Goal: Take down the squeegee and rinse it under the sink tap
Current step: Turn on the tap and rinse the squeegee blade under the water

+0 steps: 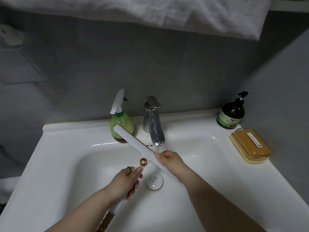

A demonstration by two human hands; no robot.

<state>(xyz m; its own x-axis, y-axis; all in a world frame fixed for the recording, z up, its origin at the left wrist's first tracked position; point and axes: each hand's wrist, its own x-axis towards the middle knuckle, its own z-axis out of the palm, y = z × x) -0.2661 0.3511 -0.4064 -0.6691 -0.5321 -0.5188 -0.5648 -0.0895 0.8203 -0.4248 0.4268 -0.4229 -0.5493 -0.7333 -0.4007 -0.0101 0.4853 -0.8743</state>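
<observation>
Left hand [127, 180], in front of the tap [153, 124], clenched round the squeegee [133, 141] handle. Blade slants across the sink [66, 148] basin, its mid-length just under the running spout. Right hand [168, 160] pinches the blade at the stream. Rinse step in hand (take-down done). Next, probably: slide the blade through the water, end to end.

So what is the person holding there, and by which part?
A white squeegee: the left hand grips its handle, and the right hand touches the blade under the running tap.
</observation>
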